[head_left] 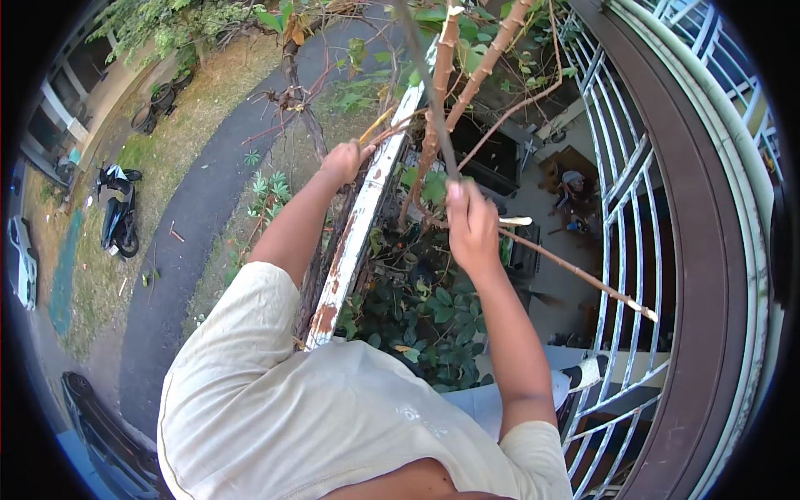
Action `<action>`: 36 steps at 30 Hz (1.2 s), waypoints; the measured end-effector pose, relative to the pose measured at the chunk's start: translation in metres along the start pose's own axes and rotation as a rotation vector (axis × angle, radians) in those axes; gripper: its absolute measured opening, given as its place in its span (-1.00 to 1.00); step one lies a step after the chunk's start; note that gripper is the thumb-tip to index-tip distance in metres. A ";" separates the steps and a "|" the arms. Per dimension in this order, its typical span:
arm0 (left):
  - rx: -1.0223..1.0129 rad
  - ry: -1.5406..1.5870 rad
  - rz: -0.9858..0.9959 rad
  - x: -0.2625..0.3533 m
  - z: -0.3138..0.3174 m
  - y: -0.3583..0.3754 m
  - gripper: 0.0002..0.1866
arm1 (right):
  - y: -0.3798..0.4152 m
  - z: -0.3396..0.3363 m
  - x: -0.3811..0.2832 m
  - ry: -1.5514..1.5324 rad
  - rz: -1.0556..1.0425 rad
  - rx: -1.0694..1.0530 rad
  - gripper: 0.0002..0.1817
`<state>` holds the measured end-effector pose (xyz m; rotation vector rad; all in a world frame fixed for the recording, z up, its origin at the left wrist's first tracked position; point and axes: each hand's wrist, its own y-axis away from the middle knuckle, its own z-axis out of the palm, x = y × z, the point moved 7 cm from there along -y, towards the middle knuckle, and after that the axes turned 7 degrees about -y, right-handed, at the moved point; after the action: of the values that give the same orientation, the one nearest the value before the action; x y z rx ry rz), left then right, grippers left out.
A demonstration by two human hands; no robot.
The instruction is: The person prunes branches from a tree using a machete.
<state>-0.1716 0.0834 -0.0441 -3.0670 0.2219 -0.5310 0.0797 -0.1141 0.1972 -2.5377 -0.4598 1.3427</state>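
My right hand (472,223) is closed around the lower end of a machete (427,79), whose long dark blade points up past the top of the view. The handle is hidden inside my fist. Just behind the blade stand thick brown branches (487,67) with trimmed side shoots. My left hand (346,163) is closed on a thin yellowish-brown branch (379,123), beside a white, rust-spotted metal beam (354,233). A cut branch (583,275) with a pale end sticks out to the right below my right hand.
White metal railings (612,208) and a brown roof edge (692,225) run along the right. Far below are leafy plants (450,321), a seated person (573,185), a paved path (187,242) and a parked motorbike (121,218). A shoe (587,372) rests by the railing.
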 end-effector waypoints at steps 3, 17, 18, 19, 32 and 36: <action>-0.017 0.066 -0.146 0.007 -0.021 0.015 -0.33 | -0.055 0.030 0.022 0.028 -0.131 0.135 -0.50; 0.040 0.080 -0.134 0.011 -0.021 0.017 -0.34 | -0.119 0.068 0.089 0.076 0.081 0.046 -0.50; 0.038 0.082 -0.142 0.010 -0.020 0.016 -0.34 | -0.121 0.069 0.086 0.049 0.087 0.057 -0.47; 0.047 0.073 -0.144 0.012 -0.024 0.016 -0.34 | -0.121 0.069 0.086 0.022 0.092 0.068 -0.43; 0.018 0.086 -0.183 0.013 -0.023 0.021 -0.40 | -0.096 0.082 0.135 -0.270 0.392 0.058 -0.39; 0.051 0.082 -0.173 0.016 -0.022 0.022 -0.38 | -0.057 0.109 0.184 0.091 0.172 0.059 -0.39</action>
<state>-0.1672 0.0590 -0.0188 -3.0340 -0.0564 -0.6599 0.0772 0.0147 0.0170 -2.6260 -0.1859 1.2685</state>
